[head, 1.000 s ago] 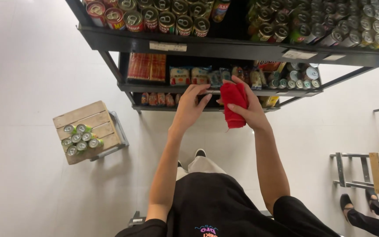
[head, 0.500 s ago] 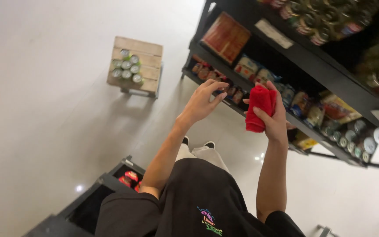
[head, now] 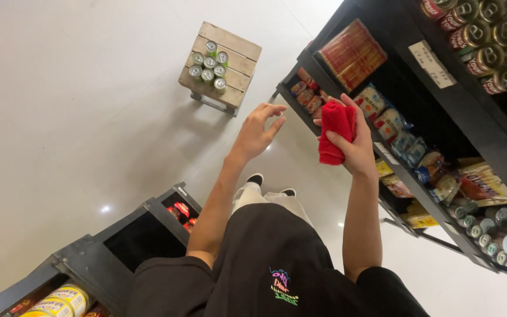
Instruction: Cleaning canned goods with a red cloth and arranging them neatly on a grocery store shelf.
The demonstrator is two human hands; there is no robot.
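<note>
My right hand (head: 353, 144) grips a bunched red cloth (head: 334, 132), held up beside a black shelf unit (head: 418, 82) on the right. My left hand (head: 257, 130) is raised to the left of the cloth, fingers spread and curled, holding nothing and touching nothing. Packets of snacks (head: 382, 114) and a flat red-striped pack (head: 353, 53) lie on the shelf just beyond the cloth. Below both arms I see my black shirt and my shoes on the white floor.
A wooden crate (head: 224, 56) with several green-topped cans (head: 209, 64) stands on the floor ahead. Cans line the upper shelf (head: 488, 35) and the lower right shelf (head: 488, 232). A second dark rack (head: 118, 240) with cans sits at the lower left.
The view has swung left, so the shelves now run along the right. My left hand has come off the shelf edge and opened. The right hand still holds the cloth.
</note>
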